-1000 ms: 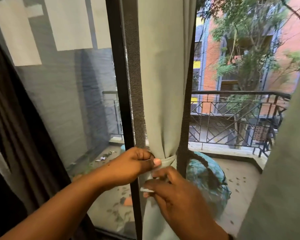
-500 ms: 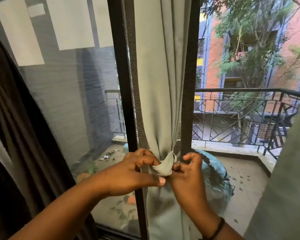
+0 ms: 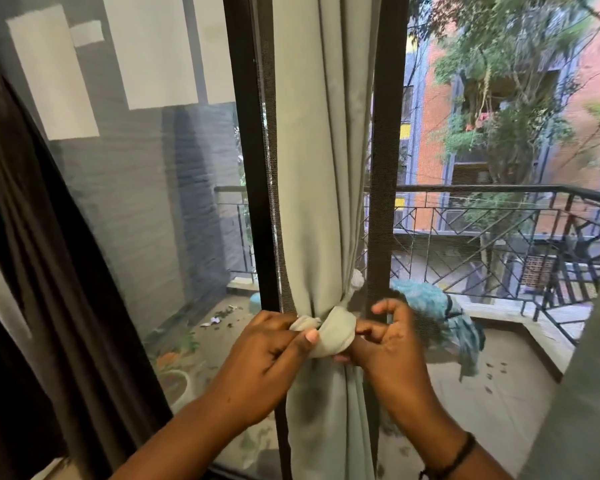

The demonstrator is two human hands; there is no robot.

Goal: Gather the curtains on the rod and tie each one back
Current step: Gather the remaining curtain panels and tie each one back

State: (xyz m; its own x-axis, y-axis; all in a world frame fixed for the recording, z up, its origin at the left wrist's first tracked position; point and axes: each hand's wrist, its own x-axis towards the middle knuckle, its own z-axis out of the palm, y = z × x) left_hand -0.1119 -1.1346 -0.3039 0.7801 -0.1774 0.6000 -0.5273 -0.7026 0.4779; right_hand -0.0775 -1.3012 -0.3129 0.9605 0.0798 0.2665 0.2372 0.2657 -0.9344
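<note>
The curtain runs past the top edge, its rod unseen.

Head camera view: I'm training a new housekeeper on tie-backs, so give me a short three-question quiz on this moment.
1. True or false: the pale green curtain is already gathered into a narrow bunch.
2. Which hand pinches the tie-back end from the left? A) left hand B) right hand
3. What dark fabric hangs at the far left?

Key: 1 true; 2 A; 3 a dark curtain.

Apartment home: curtain at glass balcony door, railing, brick flats opposite.
</note>
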